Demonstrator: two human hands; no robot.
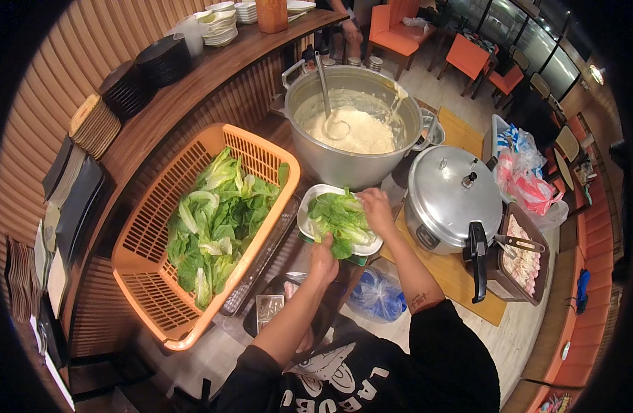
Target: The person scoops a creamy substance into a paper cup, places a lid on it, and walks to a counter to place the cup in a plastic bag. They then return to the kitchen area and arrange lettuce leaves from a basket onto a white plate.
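Note:
Lettuce leaves point(342, 214) lie bunched in a white dish point(365, 250) in front of me. My left hand point(324, 260) grips the near left side of the bunch, its thumb on top. At the dish's right side, my right hand point(378, 211) has its fingers at the leaves' edge; its fingertips are partly hidden, so its hold is unclear. More lettuce point(218, 222) fills part of an orange plastic basket point(141, 217) to the left. Just beyond the dish stands a large metal pot point(342, 168) of creamy pale batter or sauce with a ladle point(324, 88) in it.
A pressure cooker point(450, 191) and a brown tub point(541, 258) of pale, shredded-looking food with tongs point(520, 242) stand right. Stacked plates point(164, 59) line the wooden counter point(192, 88) at left. Plastic bags point(528, 175) fill a bin. Another person's hand point(352, 33) shows beyond the pot.

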